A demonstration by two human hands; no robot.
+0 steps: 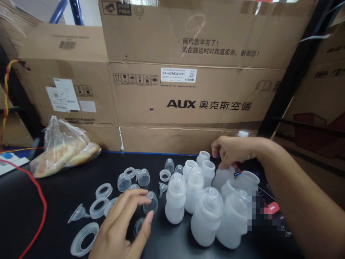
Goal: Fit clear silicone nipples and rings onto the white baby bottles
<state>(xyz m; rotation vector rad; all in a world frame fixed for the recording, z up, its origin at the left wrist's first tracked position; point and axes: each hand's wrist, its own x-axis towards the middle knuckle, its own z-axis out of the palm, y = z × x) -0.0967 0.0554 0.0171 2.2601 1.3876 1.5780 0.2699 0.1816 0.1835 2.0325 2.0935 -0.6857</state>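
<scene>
My left hand (122, 223) hovers low in the middle, thumb and forefinger apart around a clear dome cap (150, 205); nothing is visibly gripped. Another small clear dome (139, 227) lies below its fingers. At the back right, my right hand (233, 153) has its fingers curled down over the top of a frosted baby bottle (223, 178), whose neck is hidden by the hand. Several more bottles stand around it: some open-topped, like the one at the back (208, 171), others capped with a clear dome, like the front one (207, 219).
Loose clear rings (84, 239), small funnel-shaped pieces (78, 213) and domes (124, 182) are scattered across the black table (61, 196). A plastic bag of bread (63, 154) lies at the back left, near a red cable (40, 201). Large cardboard boxes (205, 90) wall off the back.
</scene>
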